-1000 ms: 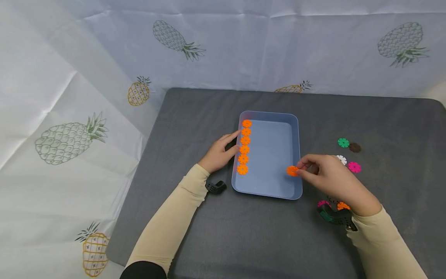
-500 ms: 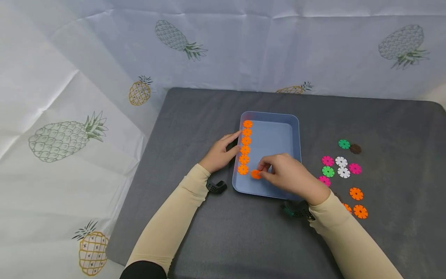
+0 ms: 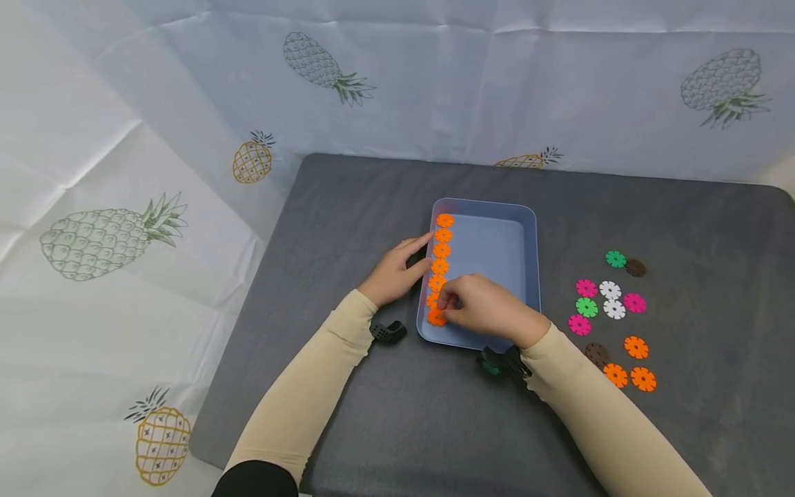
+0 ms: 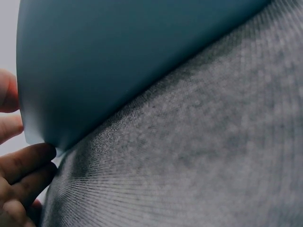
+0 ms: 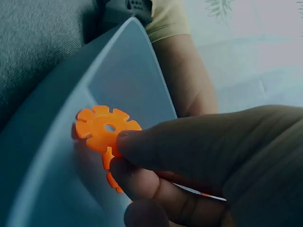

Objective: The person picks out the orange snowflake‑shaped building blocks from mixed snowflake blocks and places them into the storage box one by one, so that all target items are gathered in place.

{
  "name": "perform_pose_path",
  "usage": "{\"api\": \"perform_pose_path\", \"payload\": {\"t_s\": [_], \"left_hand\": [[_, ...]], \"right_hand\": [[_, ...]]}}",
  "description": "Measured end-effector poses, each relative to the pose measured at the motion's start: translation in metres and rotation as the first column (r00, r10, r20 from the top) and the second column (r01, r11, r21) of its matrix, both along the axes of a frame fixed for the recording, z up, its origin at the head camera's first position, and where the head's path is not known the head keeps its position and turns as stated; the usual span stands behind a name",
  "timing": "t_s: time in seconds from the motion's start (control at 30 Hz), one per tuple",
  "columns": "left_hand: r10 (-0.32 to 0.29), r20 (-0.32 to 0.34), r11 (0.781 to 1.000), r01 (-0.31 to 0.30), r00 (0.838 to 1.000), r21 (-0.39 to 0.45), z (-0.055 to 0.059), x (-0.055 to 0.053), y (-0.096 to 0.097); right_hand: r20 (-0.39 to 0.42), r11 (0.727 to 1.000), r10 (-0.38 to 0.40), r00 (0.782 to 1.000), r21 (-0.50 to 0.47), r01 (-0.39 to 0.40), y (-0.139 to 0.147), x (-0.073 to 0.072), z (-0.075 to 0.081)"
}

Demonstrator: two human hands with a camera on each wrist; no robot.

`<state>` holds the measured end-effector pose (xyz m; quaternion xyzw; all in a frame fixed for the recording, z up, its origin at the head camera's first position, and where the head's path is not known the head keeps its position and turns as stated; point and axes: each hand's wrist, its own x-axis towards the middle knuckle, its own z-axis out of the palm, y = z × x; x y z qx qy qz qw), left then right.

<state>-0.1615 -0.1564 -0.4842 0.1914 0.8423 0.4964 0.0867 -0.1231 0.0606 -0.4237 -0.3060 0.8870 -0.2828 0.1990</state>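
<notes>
In the head view, a blue tray [image 3: 484, 276] has a column of orange notched interlocking discs [image 3: 442, 250] along its left side. My right hand [image 3: 487, 310] pinches another orange disc [image 5: 102, 126] between thumb and fingers at the near end of that column. The right wrist view shows this disc tilted close to the tray wall [image 5: 128, 75], overlapping another orange disc below. My left hand [image 3: 397, 273] rests against the tray's left side, its index finger and thumb extended to the rim. In the left wrist view, its fingers [image 4: 35, 161] touch the tray's outer wall [image 4: 85, 71].
Right of the tray, loose discs lie on the grey tabletop [image 3: 373, 428]: a green disc [image 3: 615, 259], brown disc [image 3: 597, 354], white disc [image 3: 614, 308], pink disc [image 3: 634, 302] and orange disc [image 3: 642, 379], among others. A pineapple-print cloth [image 3: 422, 90] hangs behind.
My right hand has carried the orange disc leftward across the tray to the near end of the column. The loose discs on the right came into view. My left hand stays at the rim.
</notes>
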Motion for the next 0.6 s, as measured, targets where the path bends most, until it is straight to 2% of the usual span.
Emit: {"api": "perform_pose_path", "payload": {"t_s": [0.27, 0.6], "left_hand": [[0.001, 0.009, 1.0, -0.001, 1.0, 0.0, 0.0005, -0.0001, 0.0007], [0.005, 0.012, 1.0, -0.005, 1.0, 0.005, 0.0007, -0.0002, 0.0014]], "right_hand": [[0.09, 0.998, -0.028, 0.996, 0.067, 0.022, -0.0063, -0.004, -0.0021], [0.08, 0.993, -0.027, 0.996, 0.117, 0.018, -0.0098, -0.0049, -0.0055]]}}
